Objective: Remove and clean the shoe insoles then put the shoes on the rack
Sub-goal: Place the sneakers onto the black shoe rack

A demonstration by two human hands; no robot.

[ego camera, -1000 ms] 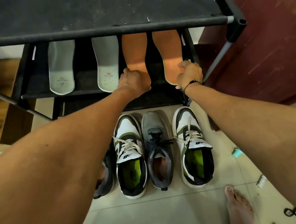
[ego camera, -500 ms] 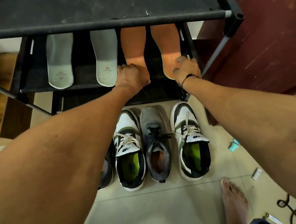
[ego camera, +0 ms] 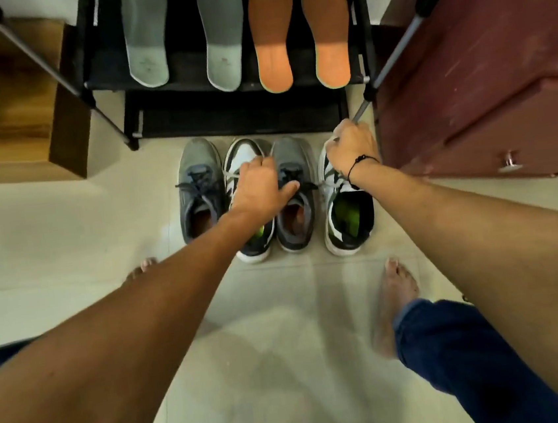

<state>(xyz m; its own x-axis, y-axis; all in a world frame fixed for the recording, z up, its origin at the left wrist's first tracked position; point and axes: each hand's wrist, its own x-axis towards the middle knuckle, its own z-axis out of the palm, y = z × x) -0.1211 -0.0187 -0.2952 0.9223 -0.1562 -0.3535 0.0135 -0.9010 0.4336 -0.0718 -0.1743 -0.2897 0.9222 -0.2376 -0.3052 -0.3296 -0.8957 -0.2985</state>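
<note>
Four shoes stand in a row on the tiles before the black rack (ego camera: 240, 115): a grey shoe (ego camera: 196, 192), a white and green shoe (ego camera: 254, 238), a second grey shoe (ego camera: 295, 220) and a second white and green shoe (ego camera: 347, 221). My left hand (ego camera: 261, 189) covers the laces of the left white shoe, its thumb lying over the grey shoe beside it. My right hand (ego camera: 350, 150) is curled over the front of the right white shoe. On the rack's shelf lie two grey insoles (ego camera: 146, 42) (ego camera: 222, 41) and two orange insoles (ego camera: 271, 39) (ego camera: 328, 37).
A dark red cabinet (ego camera: 481, 86) with a metal knob (ego camera: 508, 159) stands close on the right of the rack. Wooden furniture (ego camera: 1, 102) is at the left. My bare feet (ego camera: 397, 302) (ego camera: 139, 270) rest on the tiled floor behind the shoes.
Both hands let go of the orange insoles on the shelf and came down onto the two white and green shoes. The view has dropped towards the floor.
</note>
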